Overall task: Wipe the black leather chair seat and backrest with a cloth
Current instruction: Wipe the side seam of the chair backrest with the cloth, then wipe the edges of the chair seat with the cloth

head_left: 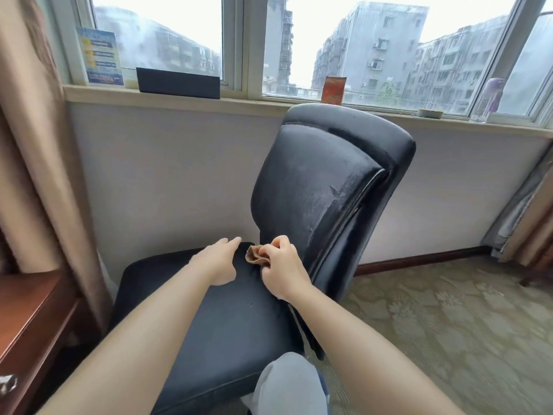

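Note:
A black leather chair stands under the window, its backrest (323, 181) upright and turned to the right, its seat (227, 330) in front of me. My right hand (282, 269) grips a bunched brown cloth (254, 255) at the back of the seat, just where it meets the backrest. My left hand (221, 260) lies beside the cloth with its fingers stretched out, resting on the seat's far edge. Damp streaks show on the backrest.
A windowsill (167, 98) behind the chair carries a black box (178, 82), a leaflet (100, 56), a red carton (334, 89) and a glass vase (486, 100). A wooden desk (27, 319) and curtain (33, 151) stand left; patterned carpet (443, 319) lies right. My knee (290, 384) is at the seat's front.

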{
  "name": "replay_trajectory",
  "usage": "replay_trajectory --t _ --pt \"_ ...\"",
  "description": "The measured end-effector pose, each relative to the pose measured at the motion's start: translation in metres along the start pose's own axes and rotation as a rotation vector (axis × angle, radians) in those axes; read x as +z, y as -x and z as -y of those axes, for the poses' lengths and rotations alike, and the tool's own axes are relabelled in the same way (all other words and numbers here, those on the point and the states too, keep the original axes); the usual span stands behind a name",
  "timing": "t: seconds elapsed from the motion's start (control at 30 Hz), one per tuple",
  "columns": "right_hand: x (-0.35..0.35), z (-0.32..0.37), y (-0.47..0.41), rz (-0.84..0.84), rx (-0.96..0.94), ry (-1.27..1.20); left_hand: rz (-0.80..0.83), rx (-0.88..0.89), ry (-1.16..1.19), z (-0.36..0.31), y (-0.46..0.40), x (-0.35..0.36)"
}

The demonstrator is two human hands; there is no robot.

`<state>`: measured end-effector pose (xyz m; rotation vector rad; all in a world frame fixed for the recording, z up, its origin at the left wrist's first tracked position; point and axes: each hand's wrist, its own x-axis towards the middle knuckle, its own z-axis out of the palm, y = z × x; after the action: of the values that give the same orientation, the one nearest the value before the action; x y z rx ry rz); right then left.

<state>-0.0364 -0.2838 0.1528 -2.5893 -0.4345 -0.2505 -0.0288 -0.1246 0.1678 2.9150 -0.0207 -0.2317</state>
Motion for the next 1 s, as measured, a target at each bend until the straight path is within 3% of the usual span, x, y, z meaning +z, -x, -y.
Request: replay_trajectory --t 0.37,0.7,1.0 --pt "0.021 0.015 0.008 -0.022 0.007 -0.011 0.004 -0.027 -0.022 0.032 0.019 0.010" --pt "0.104 0.024 -0.008 0.111 0.094 0.027 0.118 -0.039 -0.033 0.108 0.003 0.047" --pt "0.205 0.006 -0.062 0.237 0.064 0.124 0.236 -0.063 0.039 0.166 -0.053 0.131"
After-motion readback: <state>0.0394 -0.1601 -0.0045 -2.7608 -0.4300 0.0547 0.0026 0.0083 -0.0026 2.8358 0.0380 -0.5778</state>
